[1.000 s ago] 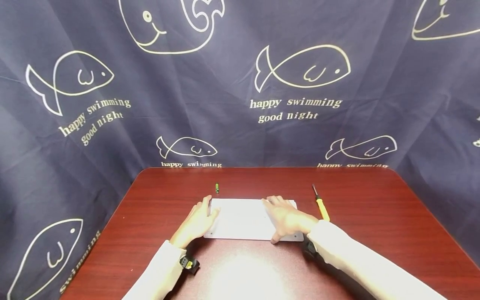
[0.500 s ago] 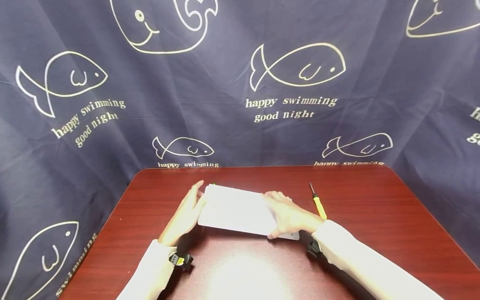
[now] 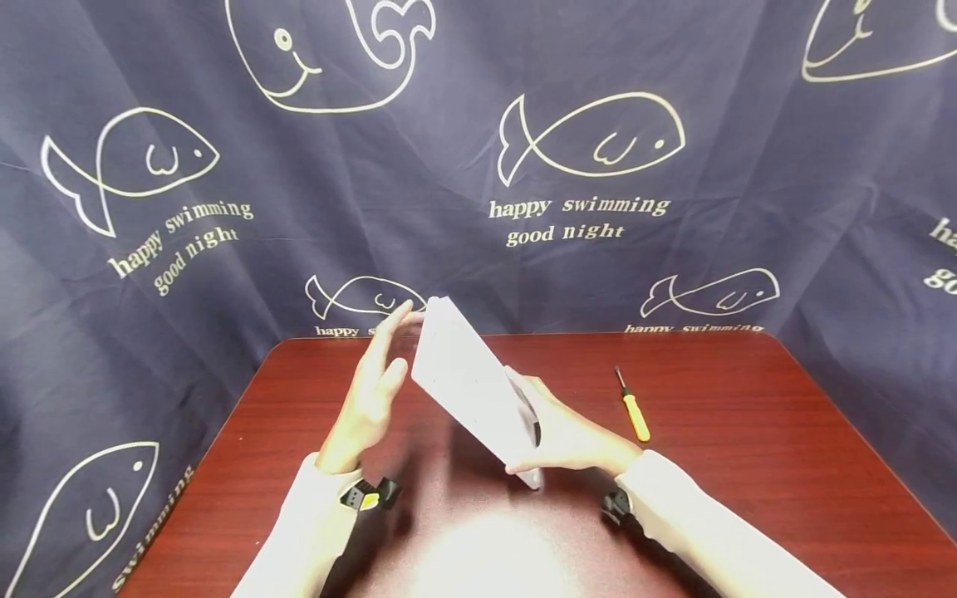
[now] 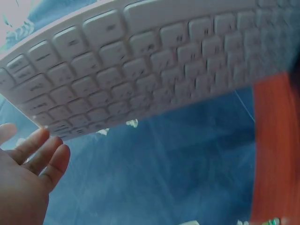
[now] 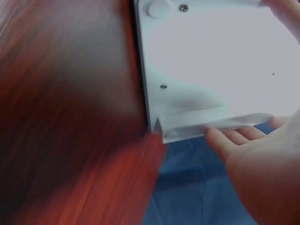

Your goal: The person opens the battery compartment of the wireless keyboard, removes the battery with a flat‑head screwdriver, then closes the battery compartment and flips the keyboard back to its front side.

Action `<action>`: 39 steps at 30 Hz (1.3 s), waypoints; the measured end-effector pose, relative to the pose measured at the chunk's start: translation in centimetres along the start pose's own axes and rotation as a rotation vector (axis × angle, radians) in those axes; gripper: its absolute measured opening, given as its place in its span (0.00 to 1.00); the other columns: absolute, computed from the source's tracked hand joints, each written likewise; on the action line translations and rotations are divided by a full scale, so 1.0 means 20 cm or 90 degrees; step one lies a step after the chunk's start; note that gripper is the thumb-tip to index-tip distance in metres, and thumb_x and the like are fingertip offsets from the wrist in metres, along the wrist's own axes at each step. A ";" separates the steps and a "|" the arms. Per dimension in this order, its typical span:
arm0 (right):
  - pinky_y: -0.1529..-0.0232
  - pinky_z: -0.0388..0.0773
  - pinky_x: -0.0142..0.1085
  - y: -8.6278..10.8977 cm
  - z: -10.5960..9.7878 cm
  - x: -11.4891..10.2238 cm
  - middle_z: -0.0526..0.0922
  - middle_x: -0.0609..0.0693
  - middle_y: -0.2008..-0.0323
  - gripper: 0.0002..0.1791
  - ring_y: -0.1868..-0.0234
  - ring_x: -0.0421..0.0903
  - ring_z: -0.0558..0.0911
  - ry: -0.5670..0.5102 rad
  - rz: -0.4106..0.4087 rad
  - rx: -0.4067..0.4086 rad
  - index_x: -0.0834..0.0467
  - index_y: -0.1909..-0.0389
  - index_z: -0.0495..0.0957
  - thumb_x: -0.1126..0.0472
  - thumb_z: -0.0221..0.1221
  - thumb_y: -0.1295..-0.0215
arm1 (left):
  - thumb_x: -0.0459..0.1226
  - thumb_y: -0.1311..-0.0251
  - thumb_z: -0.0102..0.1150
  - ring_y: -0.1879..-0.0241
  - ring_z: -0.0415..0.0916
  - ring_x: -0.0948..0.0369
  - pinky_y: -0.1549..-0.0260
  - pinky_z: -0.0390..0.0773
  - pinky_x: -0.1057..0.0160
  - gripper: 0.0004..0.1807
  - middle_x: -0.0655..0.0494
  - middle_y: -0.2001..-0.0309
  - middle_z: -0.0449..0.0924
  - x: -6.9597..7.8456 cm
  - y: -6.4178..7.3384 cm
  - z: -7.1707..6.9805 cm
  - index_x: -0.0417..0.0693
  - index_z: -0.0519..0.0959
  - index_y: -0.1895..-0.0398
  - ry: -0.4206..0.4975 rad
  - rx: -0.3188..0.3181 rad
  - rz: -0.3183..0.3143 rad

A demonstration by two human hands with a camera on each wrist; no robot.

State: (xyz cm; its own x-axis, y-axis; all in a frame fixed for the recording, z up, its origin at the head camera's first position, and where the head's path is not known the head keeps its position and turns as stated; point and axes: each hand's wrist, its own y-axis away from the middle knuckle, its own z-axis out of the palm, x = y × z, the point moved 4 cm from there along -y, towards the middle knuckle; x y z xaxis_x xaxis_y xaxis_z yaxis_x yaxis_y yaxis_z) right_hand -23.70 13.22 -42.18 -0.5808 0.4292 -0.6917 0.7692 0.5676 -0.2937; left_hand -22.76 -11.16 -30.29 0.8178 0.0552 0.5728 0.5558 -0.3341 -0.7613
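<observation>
A white keyboard (image 3: 467,374) is raised off the table at a steep tilt, left end high and right end low. Its plain back faces the head camera, while the keys show in the left wrist view. My right hand (image 3: 564,428) grips it across the width near the low end, thumb on the near edge and fingers on the far edge. Beside the raised end is my left hand (image 3: 370,399), fingers extended. In the left wrist view the fingertips (image 4: 58,161) are at a keyboard corner; contact is unclear. Screws (image 5: 183,8) dot the back.
A yellow-handled screwdriver (image 3: 634,411) lies on the red-brown table (image 3: 710,432), right of the right hand. A small green item (image 4: 274,221) shows at the bottom of the left wrist view. A dark blue fish-print curtain (image 3: 449,208) hangs behind the table.
From lying flat, the keyboard has been lifted and its left end swung up. My right hand kept its grip and turned with it. My left hand rose and its fingers came off the back.
</observation>
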 end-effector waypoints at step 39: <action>0.39 0.61 0.50 -0.07 -0.24 -0.45 0.58 0.56 0.32 0.56 0.34 0.54 0.62 -0.117 -0.139 0.174 0.65 0.31 0.48 0.73 0.73 0.58 | 0.56 0.37 0.51 0.37 0.62 0.45 0.44 0.65 0.45 0.46 0.37 0.33 0.59 0.02 -0.04 0.28 0.34 0.49 0.29 0.102 -0.130 -0.051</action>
State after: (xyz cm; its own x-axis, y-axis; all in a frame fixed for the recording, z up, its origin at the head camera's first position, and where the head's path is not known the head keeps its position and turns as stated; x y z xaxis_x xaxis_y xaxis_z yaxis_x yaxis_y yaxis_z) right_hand -20.84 11.88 -32.31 -0.6998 0.1725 -0.6932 0.6903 0.4130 -0.5941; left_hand -22.05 -5.63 -31.24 0.7297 -0.0549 0.6815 0.5624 -0.5186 -0.6440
